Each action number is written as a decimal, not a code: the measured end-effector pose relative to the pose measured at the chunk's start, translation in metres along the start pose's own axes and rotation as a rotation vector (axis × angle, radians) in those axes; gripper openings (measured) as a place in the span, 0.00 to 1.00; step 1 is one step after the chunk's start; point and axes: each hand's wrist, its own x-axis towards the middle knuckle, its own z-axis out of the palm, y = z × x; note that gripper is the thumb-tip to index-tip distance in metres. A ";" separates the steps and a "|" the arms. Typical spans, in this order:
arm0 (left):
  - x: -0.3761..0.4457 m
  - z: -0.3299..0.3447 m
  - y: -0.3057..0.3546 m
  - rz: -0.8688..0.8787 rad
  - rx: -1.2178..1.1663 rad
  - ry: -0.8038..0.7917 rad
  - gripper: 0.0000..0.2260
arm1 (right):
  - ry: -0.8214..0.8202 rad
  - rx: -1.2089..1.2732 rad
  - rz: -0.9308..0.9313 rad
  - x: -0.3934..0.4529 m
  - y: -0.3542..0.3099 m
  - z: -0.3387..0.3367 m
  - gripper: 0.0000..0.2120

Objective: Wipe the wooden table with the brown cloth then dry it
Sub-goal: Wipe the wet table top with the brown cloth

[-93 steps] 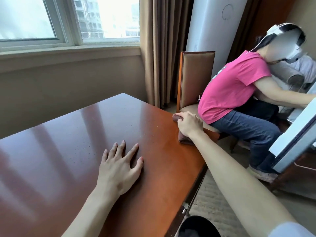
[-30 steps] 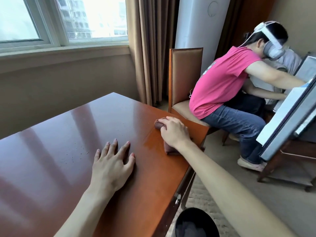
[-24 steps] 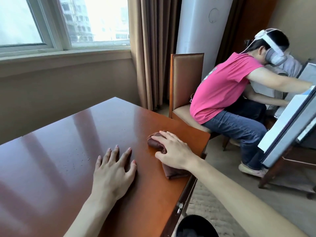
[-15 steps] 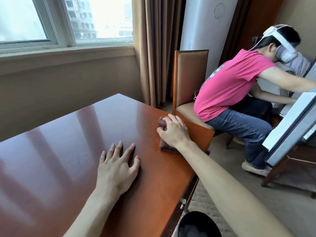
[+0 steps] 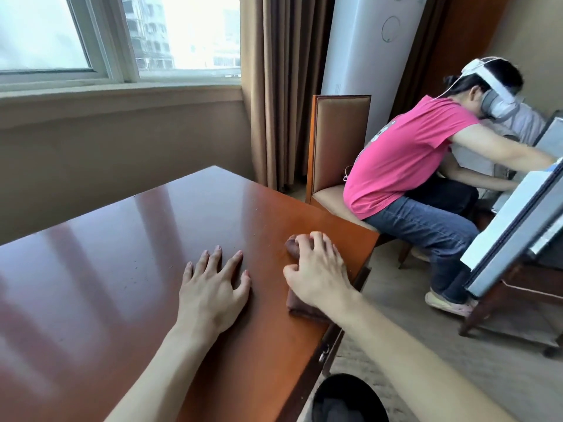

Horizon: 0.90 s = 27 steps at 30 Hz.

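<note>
The glossy wooden table (image 5: 131, 233) fills the lower left of the head view. My left hand (image 5: 213, 287) lies flat on it, fingers spread and holding nothing. Just to its right, my right hand (image 5: 316, 275) presses down on the folded brown cloth (image 5: 300, 306), close to the table's right edge. Its fingers are spread over the cloth and its thumb points left. The hand covers most of the cloth. Only a bunched end past the fingertips and a strip under the wrist show.
A person in a pink shirt (image 5: 405, 159) sits on an upholstered chair (image 5: 338, 141) just beyond the table's right corner. A tilted board on a wooden stand (image 5: 518, 226) is at the right. A black bin (image 5: 347, 400) sits on the floor below the table edge.
My right hand has slid the cloth back toward me along the right edge, and its fingers have spread. My left hand has stayed flat in place.
</note>
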 end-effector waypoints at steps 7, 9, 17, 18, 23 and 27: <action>-0.001 0.003 -0.001 -0.006 -0.006 0.009 0.27 | 0.001 0.128 0.126 0.060 -0.002 0.005 0.26; -0.001 0.003 -0.001 -0.007 -0.010 0.012 0.27 | 0.059 0.138 0.077 0.041 0.001 0.007 0.22; -0.003 0.000 0.000 -0.013 -0.013 -0.013 0.27 | 0.096 0.017 -0.058 0.012 0.000 -0.013 0.08; -0.003 -0.001 -0.001 -0.011 -0.013 -0.014 0.27 | 0.052 0.032 -0.050 0.016 0.004 -0.021 0.10; -0.002 0.001 -0.001 -0.004 -0.025 0.006 0.27 | 0.135 0.158 -0.048 0.009 0.023 -0.032 0.23; -0.002 0.004 -0.003 -0.003 -0.027 0.033 0.27 | 0.070 0.194 -0.032 0.004 0.012 0.008 0.25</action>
